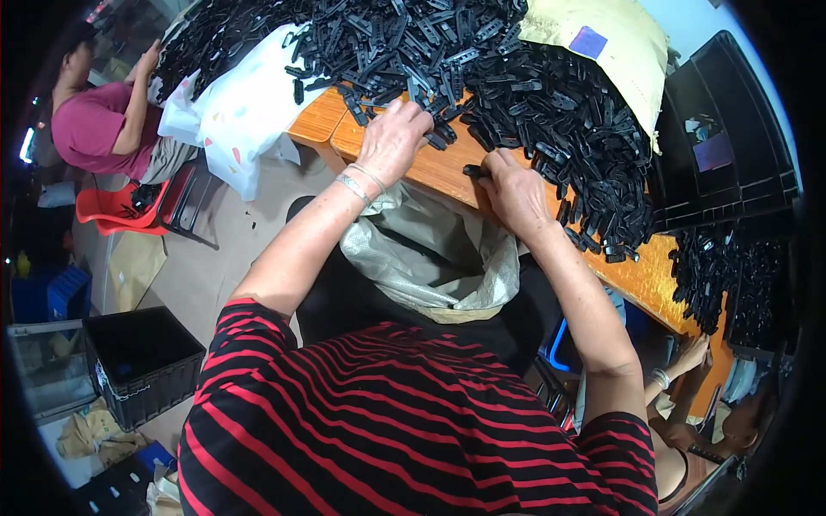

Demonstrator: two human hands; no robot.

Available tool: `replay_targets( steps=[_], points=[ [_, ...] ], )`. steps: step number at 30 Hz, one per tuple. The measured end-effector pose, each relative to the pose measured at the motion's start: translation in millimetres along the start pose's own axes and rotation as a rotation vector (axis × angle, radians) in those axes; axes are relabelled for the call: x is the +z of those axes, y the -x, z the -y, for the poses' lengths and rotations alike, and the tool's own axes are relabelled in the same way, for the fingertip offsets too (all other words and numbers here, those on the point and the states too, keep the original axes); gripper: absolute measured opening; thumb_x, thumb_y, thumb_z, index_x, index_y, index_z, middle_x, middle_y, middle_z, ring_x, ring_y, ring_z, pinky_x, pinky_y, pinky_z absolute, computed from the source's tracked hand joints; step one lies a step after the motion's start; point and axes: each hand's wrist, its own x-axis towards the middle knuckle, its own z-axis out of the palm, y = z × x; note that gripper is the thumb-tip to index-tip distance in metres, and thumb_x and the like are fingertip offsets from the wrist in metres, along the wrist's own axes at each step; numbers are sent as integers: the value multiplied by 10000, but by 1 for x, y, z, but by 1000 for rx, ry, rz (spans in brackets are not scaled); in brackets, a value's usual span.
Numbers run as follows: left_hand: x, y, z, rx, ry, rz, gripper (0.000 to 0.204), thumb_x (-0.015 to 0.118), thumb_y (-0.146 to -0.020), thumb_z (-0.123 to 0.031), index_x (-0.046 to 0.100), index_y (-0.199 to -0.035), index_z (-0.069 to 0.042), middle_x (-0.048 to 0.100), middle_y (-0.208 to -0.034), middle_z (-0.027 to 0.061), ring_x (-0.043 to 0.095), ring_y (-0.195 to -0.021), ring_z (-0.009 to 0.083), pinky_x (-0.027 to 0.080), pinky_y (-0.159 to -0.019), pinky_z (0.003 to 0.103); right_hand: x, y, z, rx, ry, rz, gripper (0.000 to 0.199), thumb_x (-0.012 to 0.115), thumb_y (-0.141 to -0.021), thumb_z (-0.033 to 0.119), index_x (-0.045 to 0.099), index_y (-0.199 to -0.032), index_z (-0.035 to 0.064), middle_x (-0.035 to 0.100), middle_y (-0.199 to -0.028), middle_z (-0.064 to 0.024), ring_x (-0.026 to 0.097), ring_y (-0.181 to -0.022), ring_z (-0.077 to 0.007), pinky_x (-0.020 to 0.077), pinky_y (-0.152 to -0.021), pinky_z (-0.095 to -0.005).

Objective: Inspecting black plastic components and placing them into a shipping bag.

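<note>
A wooden table (447,176) runs across the upper part of the view, bending down to the right, and over it spreads a great heap of black plastic parts (551,95), its slim pieces lying at every angle. An open woven sack (495,279) sits against the near edge of the table, below and between the two hands, its mouth facing up. A white plastic bag (245,107) drapes off the table to the left. The left hand (397,142) reaches over the near fringe of the heap, fingers curled downward; whether it grips a part cannot be told, as the fingertips are hidden. The right hand (519,193) is nearly closed over the bare wood near the table's edge, thumb and fingertips brought together on a single black part (472,171). That small piece lies with its long axis roughly left to right, dipping slightly rightward; its free end points left, toward the left hand, and its other end disappears under the fingertips.
</note>
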Motion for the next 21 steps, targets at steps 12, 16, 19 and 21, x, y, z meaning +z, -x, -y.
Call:
replay_targets(
  steps=[12,16,19,21],
  points=[
    [7,5,-60,-614,1661,86,245,593,-866,1,495,-1090,5,614,-927,59,627,-779,110,534,-699,214,-11,-2,8,450,-1099,-15,191,544,-940,199,573,-945,10,607,-754,-45,586,-613,-131,485,-543,-280],
    [-2,-4,-68,-645,1612,126,289,610,-851,-2,487,-1112,-3,611,-925,58,619,-741,98,523,-662,207,-26,-4,-2,592,-1106,78,181,568,-932,194,590,-874,25,585,-654,-8,497,-462,-66,405,-418,-197],
    [-2,-9,-62,-597,1532,157,270,644,-849,-64,521,-1082,-10,620,-891,52,625,-730,102,532,-638,213,-25,-7,-2,579,-903,120,175,587,-921,190,579,-862,25,582,-625,-5,488,-438,-67,387,-395,-198],
    [9,-12,-56,-656,1137,289,176,647,-853,-86,570,-990,-6,616,-771,30,596,-625,87,515,-551,218,-22,-9,-2,583,-845,148,177,596,-915,189,565,-852,27,581,-614,-6,485,-428,-68,378,-384,-201]
  ],
)
